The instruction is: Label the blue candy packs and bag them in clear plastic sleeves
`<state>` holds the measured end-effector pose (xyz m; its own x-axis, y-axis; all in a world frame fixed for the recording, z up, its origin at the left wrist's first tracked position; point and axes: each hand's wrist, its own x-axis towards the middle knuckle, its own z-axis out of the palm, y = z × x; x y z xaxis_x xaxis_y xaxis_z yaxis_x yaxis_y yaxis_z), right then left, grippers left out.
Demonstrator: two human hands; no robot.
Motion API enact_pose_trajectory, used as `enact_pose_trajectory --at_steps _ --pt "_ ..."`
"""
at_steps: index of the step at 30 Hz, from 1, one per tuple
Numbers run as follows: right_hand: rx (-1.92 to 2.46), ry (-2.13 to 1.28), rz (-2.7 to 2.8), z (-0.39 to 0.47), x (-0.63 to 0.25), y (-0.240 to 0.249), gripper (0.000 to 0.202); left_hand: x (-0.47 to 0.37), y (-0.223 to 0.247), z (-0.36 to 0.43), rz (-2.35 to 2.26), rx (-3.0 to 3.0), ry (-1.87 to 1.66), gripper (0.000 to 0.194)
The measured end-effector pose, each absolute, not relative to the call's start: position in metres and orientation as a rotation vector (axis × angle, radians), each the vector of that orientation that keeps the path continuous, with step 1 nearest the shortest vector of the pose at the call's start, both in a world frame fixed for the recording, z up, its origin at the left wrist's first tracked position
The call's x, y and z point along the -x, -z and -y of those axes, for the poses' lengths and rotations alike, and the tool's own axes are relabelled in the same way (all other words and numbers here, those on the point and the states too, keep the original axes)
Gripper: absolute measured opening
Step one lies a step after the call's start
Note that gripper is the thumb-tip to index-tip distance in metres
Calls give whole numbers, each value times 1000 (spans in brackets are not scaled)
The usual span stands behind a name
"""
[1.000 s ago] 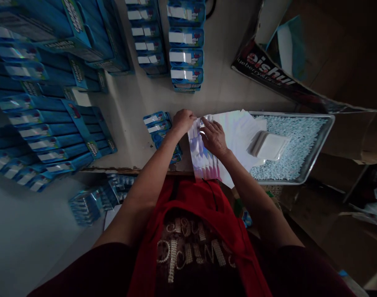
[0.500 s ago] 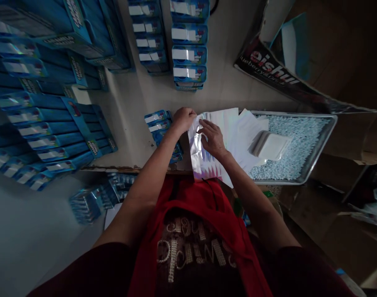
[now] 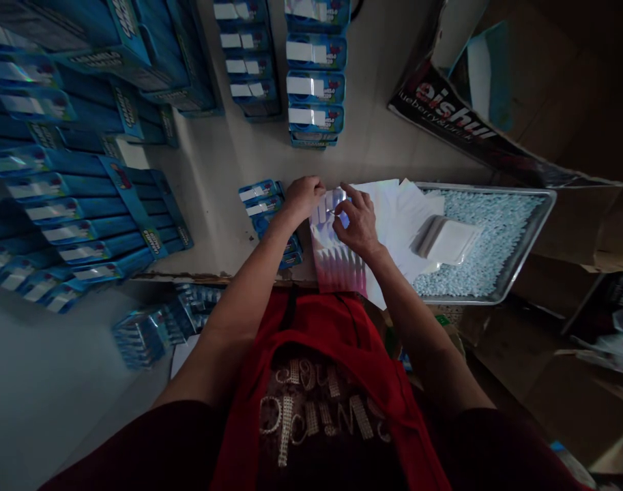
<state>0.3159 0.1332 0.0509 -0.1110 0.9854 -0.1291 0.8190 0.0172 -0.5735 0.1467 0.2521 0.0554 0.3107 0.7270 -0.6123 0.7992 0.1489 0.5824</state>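
A shiny, reflective sheet of stickers (image 3: pixel 336 262) lies at the table's front edge, its lower part tinted pink. My left hand (image 3: pixel 305 196) is closed at the sheet's upper left corner, fingertips gripping the edge. Over the upper part of the sheet, my right hand (image 3: pixel 358 221) pinches thumb and forefinger on a small shiny sticker (image 3: pixel 344 218), partly hidden by the fingers. White paper sheets (image 3: pixel 390 218) spread out under and right of the sticker sheet. Beside my left forearm stands a short row of blue packs (image 3: pixel 263 198) with white labels, partly covered by the arm.
A metal tray (image 3: pixel 529 256) of small pale blue-white pieces is at right, with a stack of white cards (image 3: pixel 452 240) on it. Blue packs (image 3: pixel 316 85) stand in rows behind; more blue boxes (image 3: pixel 80 204) pile up at left. An open carton (image 3: pixel 444 116) sits back right.
My right hand has lifted slightly and turned, its thumb and forefinger now pinched together. The sheet's glare has shifted, and my left hand remains at the corner.
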Motion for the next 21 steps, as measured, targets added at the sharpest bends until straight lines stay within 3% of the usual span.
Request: enact_pose_trajectory --at_steps 9,21 --pt "1847 -676 2258 -137 -313 -50 19 -144 -54 -252 -1435 -1595 110 20" --pt "1862 -716 2194 -143 -310 -49 17 -143 -45 -254 -1437 -1626 26 15"
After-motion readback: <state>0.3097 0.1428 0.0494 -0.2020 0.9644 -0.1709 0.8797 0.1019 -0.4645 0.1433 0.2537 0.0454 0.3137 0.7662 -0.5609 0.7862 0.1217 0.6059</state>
